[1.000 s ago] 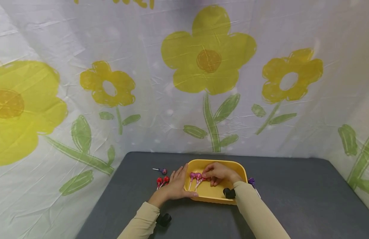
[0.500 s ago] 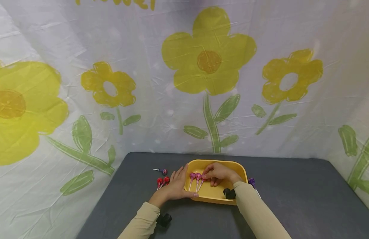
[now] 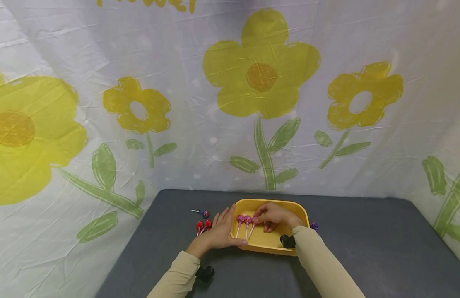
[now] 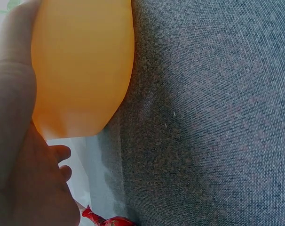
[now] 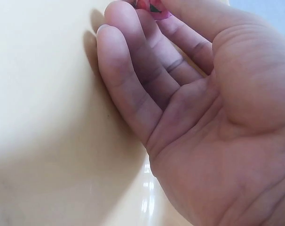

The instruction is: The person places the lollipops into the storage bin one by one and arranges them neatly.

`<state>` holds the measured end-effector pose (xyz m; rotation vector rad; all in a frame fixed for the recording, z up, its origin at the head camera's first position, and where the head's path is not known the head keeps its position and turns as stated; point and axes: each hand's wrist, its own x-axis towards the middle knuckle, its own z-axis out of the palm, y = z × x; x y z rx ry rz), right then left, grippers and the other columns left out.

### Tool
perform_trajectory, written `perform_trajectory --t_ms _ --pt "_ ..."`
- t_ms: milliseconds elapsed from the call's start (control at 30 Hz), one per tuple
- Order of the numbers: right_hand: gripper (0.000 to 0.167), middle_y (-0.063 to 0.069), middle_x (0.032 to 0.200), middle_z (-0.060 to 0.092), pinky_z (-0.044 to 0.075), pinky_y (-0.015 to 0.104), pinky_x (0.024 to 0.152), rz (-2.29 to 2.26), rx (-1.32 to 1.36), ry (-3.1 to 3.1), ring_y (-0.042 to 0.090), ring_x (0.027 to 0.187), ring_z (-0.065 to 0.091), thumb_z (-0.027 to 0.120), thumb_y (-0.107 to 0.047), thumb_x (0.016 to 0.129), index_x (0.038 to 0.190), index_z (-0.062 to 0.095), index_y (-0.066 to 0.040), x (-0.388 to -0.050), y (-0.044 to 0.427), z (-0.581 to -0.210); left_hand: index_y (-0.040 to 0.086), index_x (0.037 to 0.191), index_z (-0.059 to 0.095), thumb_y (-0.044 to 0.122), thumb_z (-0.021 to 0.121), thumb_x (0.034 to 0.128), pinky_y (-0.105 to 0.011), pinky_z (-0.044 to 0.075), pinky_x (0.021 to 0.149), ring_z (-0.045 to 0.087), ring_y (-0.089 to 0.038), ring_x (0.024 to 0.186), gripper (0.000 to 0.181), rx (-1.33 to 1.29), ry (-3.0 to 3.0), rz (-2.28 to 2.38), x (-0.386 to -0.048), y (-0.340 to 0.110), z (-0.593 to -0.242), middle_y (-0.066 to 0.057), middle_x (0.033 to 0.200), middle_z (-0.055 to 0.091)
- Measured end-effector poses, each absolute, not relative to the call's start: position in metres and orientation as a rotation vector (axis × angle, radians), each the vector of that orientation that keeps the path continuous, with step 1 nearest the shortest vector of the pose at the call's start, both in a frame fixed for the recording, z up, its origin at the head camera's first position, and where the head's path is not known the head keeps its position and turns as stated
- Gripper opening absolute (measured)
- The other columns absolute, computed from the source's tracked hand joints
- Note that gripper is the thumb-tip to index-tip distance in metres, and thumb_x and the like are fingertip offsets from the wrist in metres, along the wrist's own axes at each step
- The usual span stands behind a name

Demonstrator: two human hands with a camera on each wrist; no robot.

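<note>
Low at the frame's centre, the left hand (image 3: pixel 219 232) rests straight-fingered against the near-left corner of the yellow tray (image 3: pixel 265 249). Inside the tray, the right hand (image 3: pixel 275 216) pinches a pink lollipop (image 3: pixel 253 224), beside two similar ones. Red lollipops (image 3: pixel 200 225) lie left; behind, a flowered cloth (image 3: pixel 200 178) fills the upper frame.

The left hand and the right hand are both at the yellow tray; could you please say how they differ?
The left hand rests against the left end of the yellow tray; the right hand reaches inside it. The left hand is extended, while the right hand is curled, pinching a pink lollipop. Both emerge from beige sleeves.
</note>
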<state>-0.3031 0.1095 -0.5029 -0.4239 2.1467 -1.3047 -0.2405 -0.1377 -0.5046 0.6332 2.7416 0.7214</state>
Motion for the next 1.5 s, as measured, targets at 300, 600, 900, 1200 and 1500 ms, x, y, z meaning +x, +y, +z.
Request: perform_trajectory --t_ms 300,600,900,1200,1500 --pt "0.025 0.009 0.080 0.069 0.057 0.026 0.054 -1.316 -0.432 2.124 0.010 0.052 0.058 0.067 -0.018 0.094 0.113 0.066 -0.001 -0.3032 0.1117 -0.5024 0.006 0.159 -0.005 0.069 0.071 0.0760 -0.062 0.004 0.123 0.009 -0.039 0.155 0.129 0.629 2.749 0.729 -0.2412 -0.1374 -0.5044 -0.018 0.166 0.012" --pt "0.027 0.008 0.075 0.068 0.057 0.026 0.054 -1.316 -0.434 2.127 0.010 0.051 0.058 0.068 -0.017 0.093 0.114 0.066 -0.002 -0.3035 0.1122 -0.5030 0.006 0.159 -0.005 0.069 0.071 0.0763 -0.062 0.004 0.123 0.009 -0.039 0.155 0.129 0.628 2.747 0.726 -0.2411 -0.1375 -0.5032 -0.018 0.167 0.010" --pt "0.027 0.005 0.069 0.064 0.056 0.025 0.053 -1.305 -0.442 2.138 0.009 0.050 0.057 0.067 -0.016 0.093 0.116 0.066 0.000 -0.3009 0.1113 -0.4985 0.005 0.159 -0.004 0.067 0.072 0.0769 -0.062 0.006 0.123 0.011 -0.040 0.154 0.128 0.639 2.757 0.723 -0.2415 -0.1370 -0.5037 -0.018 0.166 0.011" --pt "0.026 0.003 0.070 0.064 0.057 0.026 0.055 -1.257 -0.417 2.163 0.010 0.053 0.058 0.067 -0.017 0.093 0.115 0.067 -0.004 -0.3013 0.1114 -0.5010 0.005 0.159 -0.003 0.066 0.072 0.0777 -0.062 0.006 0.123 0.012 -0.040 0.154 0.127 0.645 2.743 0.729 -0.2396 -0.1374 -0.5044 -0.018 0.167 0.012" --pt "0.029 0.003 0.074 0.064 0.057 0.026 0.055 -1.270 -0.425 2.141 0.011 0.054 0.058 0.066 -0.017 0.093 0.119 0.065 -0.004 -0.3042 0.1129 -0.5043 0.006 0.159 -0.004 0.067 0.072 0.0772 -0.062 0.006 0.123 0.012 -0.040 0.154 0.127 0.649 2.755 0.722 -0.2409 -0.1383 -0.5042 -0.017 0.167 0.012"
